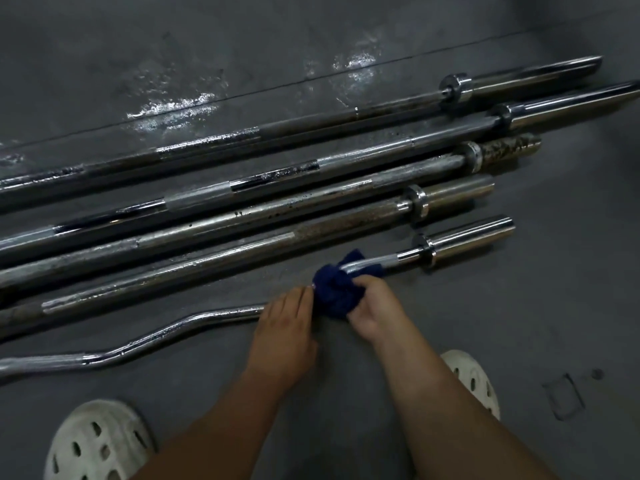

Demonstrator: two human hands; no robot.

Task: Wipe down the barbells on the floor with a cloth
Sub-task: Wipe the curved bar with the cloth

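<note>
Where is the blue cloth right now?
The blue cloth is low in the middle of the head view, wrapped around the curvy bar, gripped by the right hand with the left hand beside it.

Arms: bare from the lower frame edge to the wrists, no sleeves in view.
Left hand [285, 322]: bare, no glove, ring or watch visible.
Right hand [375, 306]: bare, no glove or band visible.
Footwear: white clog-style shoes, moulded, with oval vent holes across the rounded toes, left [98, 445] and right [472, 379].
</note>
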